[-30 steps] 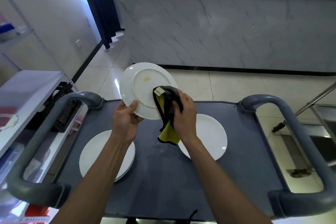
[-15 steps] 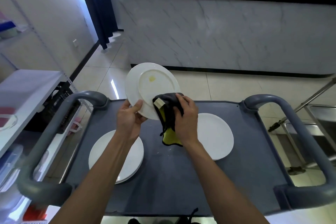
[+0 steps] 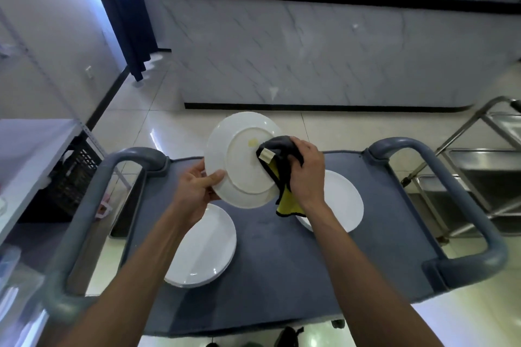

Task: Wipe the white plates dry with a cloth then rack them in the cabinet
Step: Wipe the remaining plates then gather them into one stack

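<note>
Above grey cart (image 3: 270, 262), left hand (image 3: 194, 191) grips round glossy plate (image 3: 239, 175); right hand (image 3: 306, 175) clutches soft cloth (image 3: 279, 166).

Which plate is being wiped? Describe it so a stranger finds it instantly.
Start at the grey cart with plates lying flat on it. Above its far edge, the left hand holds one white plate tilted while the right hand presses a cloth against it. It alone is lifted, its underside bearing a yellowish spot.

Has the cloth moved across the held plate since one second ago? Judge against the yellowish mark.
Yes. The cloth has moved up the held plate, closer to the yellowish mark.
</note>
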The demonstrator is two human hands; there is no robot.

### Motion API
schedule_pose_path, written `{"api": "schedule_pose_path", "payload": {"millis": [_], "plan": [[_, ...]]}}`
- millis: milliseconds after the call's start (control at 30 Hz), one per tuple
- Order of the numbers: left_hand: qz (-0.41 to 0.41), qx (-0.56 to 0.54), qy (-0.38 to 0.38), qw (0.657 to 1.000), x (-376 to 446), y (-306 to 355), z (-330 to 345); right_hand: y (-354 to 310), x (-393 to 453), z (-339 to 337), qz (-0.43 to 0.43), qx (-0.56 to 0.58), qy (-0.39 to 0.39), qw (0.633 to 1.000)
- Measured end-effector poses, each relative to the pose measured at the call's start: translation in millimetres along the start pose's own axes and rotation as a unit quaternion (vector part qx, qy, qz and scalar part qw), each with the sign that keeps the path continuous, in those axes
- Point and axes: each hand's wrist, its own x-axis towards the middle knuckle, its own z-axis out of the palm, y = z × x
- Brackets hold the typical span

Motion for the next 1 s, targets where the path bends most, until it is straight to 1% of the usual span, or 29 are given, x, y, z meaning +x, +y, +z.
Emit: {"api": "schedule_pose_path", "payload": {"millis": [67,200,300,500,567,600,700,833,933,1000], "plan": [[0.007,0.039,-0.021,0.999,-1.7,0.4,-2.9,-2.0,-5.2,-3.4,0.004,-0.009,0.015,1.000],[0.028,0.080,-0.047,0.995,-1.4,-2.1,3.5,-6.2,-17.4,-17.8,0.017,-0.013,0.051,0.998],[0.050,0.132,-0.075,0.987,7.0,-7.8,11.4,-4.3,-32.3,-35.2,0.024,-0.020,0.073,0.997],[0.120,0.285,-0.144,0.940,22.0,-30.1,46.6,17.9,-52.8,-83.1,0.063,-0.053,0.129,0.988],[0.148,0.340,-0.162,0.915,25.5,-41.7,59.1,26.5,-57.8,-101.4,0.075,-0.062,0.151,0.984],[0.163,0.379,-0.171,0.895,26.0,-46.6,65.8,31.1,-60.0,-110.0,0.083,-0.067,0.160,0.981],[0.223,0.491,-0.188,0.821,26.3,-58.5,86.2,46.4,-65.2,-132.9,0.102,-0.083,0.179,0.975],[0.295,0.572,-0.185,0.743,29.8,-76.8,113.5,66.0,-70.1,-157.5,0.112,-0.090,0.175,0.974],[0.326,0.601,-0.161,0.711,29.4,-86.5,139.7,80.5,-70.5,-171.1,0.110,-0.104,0.170,0.974],[0.325,0.614,-0.145,0.705,28.6,-92.6,153.8,88.7,-69.2,-178.9,0.110,-0.097,0.171,0.974]]}}
